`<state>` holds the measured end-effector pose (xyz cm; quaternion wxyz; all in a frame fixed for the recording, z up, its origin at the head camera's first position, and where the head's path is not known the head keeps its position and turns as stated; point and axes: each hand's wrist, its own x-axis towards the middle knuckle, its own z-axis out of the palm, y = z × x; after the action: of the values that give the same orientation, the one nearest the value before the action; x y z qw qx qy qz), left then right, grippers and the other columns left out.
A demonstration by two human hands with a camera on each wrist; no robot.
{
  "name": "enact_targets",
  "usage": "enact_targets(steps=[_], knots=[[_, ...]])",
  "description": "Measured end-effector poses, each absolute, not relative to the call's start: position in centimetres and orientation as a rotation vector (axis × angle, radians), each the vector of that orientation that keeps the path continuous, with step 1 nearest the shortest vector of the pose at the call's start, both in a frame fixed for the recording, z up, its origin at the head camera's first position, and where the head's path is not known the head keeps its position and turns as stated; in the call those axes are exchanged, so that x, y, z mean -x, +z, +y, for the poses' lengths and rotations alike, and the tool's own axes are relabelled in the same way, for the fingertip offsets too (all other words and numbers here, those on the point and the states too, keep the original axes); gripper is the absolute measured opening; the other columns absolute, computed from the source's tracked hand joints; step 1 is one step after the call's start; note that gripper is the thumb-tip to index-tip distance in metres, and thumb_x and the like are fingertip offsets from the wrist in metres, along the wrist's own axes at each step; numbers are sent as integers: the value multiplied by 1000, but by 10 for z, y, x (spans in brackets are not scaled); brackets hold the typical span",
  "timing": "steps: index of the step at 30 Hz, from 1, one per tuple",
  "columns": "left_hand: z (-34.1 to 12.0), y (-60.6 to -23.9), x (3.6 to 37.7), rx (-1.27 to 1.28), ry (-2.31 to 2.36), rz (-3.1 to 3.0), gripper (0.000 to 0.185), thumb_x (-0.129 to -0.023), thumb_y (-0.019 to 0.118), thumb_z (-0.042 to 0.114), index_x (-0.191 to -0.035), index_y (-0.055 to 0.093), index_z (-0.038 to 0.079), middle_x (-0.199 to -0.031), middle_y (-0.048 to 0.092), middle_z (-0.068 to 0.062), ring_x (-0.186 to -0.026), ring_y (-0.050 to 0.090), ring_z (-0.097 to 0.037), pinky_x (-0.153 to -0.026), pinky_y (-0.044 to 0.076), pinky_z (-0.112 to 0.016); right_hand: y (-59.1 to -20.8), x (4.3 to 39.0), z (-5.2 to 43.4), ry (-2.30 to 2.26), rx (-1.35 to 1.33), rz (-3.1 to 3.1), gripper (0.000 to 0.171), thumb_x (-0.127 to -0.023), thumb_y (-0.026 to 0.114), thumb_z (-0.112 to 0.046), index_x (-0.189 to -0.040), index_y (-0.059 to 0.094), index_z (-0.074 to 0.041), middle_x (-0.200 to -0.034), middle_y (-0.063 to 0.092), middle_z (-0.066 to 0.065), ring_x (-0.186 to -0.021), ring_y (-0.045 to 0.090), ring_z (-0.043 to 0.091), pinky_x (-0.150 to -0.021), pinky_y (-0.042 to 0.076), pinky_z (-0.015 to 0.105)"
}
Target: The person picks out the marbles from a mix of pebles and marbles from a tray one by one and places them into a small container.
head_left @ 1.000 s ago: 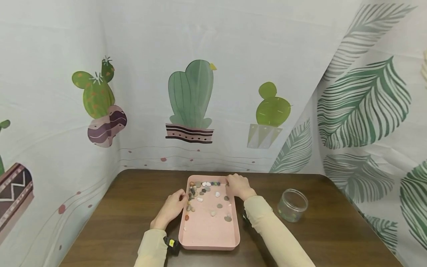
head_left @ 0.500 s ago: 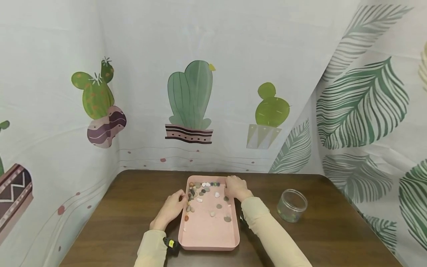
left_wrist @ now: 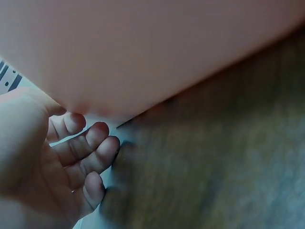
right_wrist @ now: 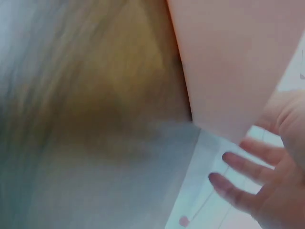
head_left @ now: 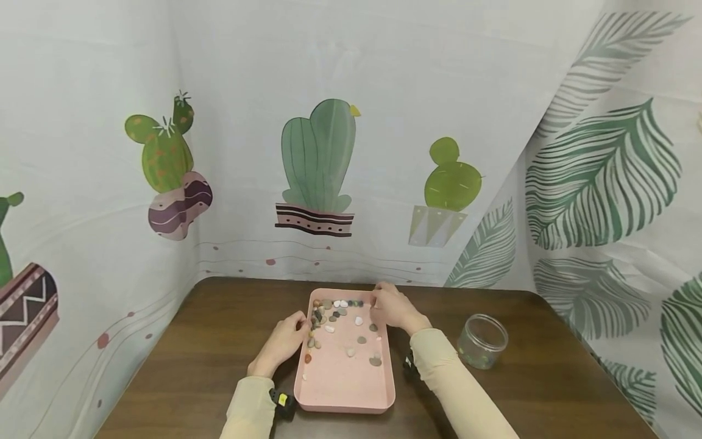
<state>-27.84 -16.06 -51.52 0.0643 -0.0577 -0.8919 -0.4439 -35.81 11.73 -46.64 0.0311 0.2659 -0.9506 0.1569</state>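
Two bare hands work at one pink tray: the left hand (head_left: 285, 338) sits at its left wall, fingers relaxed, slightly bent and a little apart, while the right hand (head_left: 392, 305) reaches over the far right corner, three fingers spread outside the wall, thumb and forefinger hidden, so whether it pinches anything I cannot tell. Both wrists carry a black device (head_left: 282, 402), and both forearms wear smooth pale sleeves (head_left: 452, 378). The tray (head_left: 345, 387), a smooth rounded rectangle with low walls, stands between the hands on the table. Inside, along the far wall, two white pebbles (head_left: 340, 303) lie beside three shiny, dark blue-green beads (head_left: 355, 303); three flat grey stones (head_left: 362, 339) are scattered toward the right wall, and two orange-brown pebbles (head_left: 308, 358) lie along the left one. More rounded stones crowd the far left corner, too tightly to count. One clear cylindrical jar (head_left: 482, 341) stands well to the right, small green pieces at its bottom. Dark grained wood makes up the table (head_left: 230, 305); behind hangs white, softly creased cloth (head_left: 247, 79), printed with four cacti (head_left: 318, 158) and several striped leaves (head_left: 603, 174).
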Motion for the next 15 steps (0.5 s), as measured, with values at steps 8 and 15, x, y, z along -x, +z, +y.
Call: enact_targets(steps=[8, 15], knots=[[-160, -516, 281, 185, -1313, -2699, 17, -98, 55, 15, -81, 52, 14, -65, 49, 2, -60, 47, -13, -52, 33, -29, -457, 350, 135, 478, -941, -2828, 8, -90, 69, -15, -87, 62, -17, -114, 54, 3, -91, 51, 19, -74, 44, 38], [-160, -516, 281, 181, -1310, -2702, 17, -98, 55, 16, -81, 53, 15, -65, 49, 3, -59, 47, -14, -52, 34, -30, -452, 335, 149, 399, -1035, -2671, 12, -87, 74, -17, -89, 62, -15, -100, 59, 4, -87, 52, 21, -71, 45, 40]])
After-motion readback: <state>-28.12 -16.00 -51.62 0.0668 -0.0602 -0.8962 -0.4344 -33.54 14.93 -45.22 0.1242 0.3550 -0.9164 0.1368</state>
